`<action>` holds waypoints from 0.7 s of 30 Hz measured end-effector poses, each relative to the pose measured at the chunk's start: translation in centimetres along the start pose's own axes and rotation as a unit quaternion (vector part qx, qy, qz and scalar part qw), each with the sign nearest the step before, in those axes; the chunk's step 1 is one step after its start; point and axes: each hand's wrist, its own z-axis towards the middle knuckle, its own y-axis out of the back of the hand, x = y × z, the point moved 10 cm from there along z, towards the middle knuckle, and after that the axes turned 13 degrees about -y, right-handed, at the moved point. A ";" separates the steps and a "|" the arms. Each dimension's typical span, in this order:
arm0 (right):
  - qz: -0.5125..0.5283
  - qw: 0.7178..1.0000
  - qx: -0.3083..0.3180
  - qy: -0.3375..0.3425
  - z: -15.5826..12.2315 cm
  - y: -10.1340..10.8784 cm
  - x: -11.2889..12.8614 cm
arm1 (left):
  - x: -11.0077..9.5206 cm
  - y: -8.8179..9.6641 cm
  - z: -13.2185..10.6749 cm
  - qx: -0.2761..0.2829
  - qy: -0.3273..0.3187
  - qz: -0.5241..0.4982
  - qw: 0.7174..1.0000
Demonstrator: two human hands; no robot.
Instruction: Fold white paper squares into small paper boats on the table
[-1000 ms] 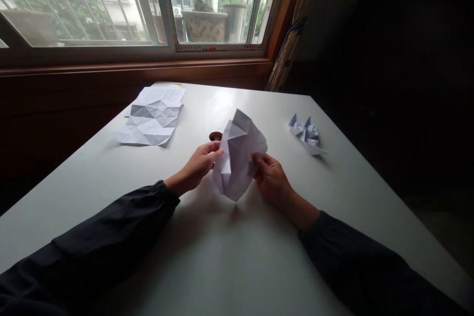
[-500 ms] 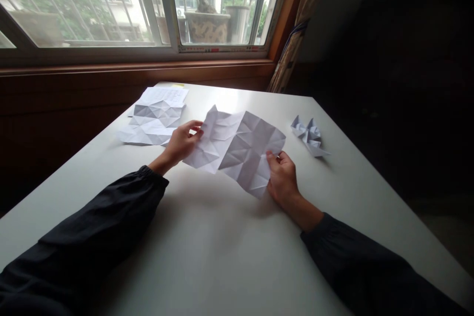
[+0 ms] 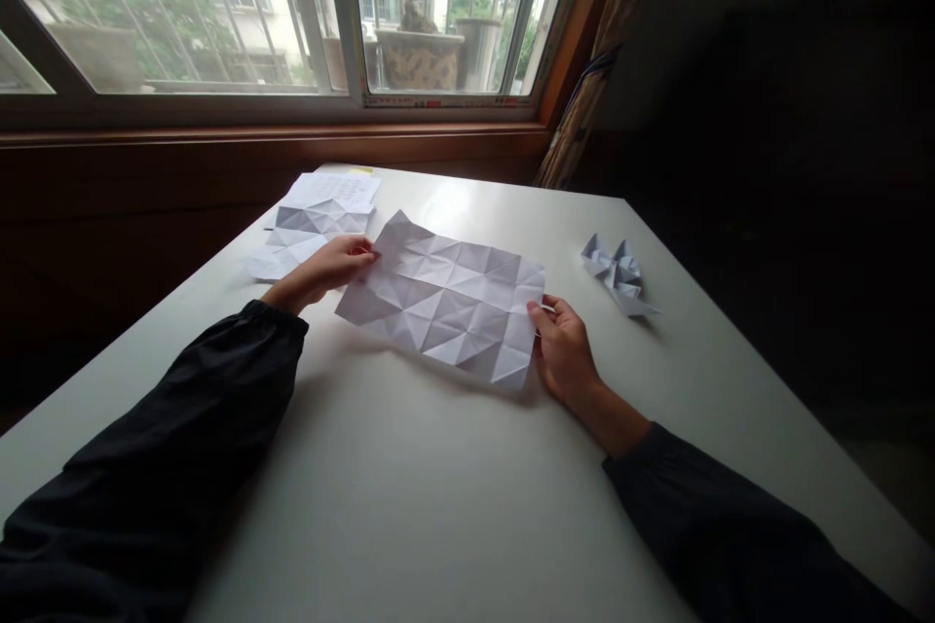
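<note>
Between my hands a white sheet of paper (image 3: 445,302) is stretched out, covered in a grid of straight and diagonal creases. My left hand (image 3: 336,263) pinches its left edge near the upper corner. At the right edge my right hand (image 3: 562,341) grips the sheet, thumb on top and fingers behind. The paper is held just above the white table, tilted with its left side farther up in view. A folded paper shape (image 3: 619,274) with pointed tips stands on the table to the right of my right hand.
Beyond my left hand lie more creased papers (image 3: 321,219) and a sheet with writing (image 3: 340,185). The white table (image 3: 438,496) reaches to the wall below a barred window (image 3: 438,10). A curtain (image 3: 577,122) hangs beside the window.
The sheet, bent along its middle before, is now pulled wide and nearly flat. My left hand has moved left, away from the right one. The view has shifted slightly.
</note>
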 end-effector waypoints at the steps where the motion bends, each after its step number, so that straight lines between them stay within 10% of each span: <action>1: -0.008 1.000 -0.008 0.000 0.0 0.2 0.0 | 0.1 -0.2 -0.2 0.003 0.007 0.019 1.000; 21: 0.095 0.995 0.005 -0.029 -0.2 0.0 0.1 | 1.7 -5.0 -2.7 0.137 0.098 -0.247 0.954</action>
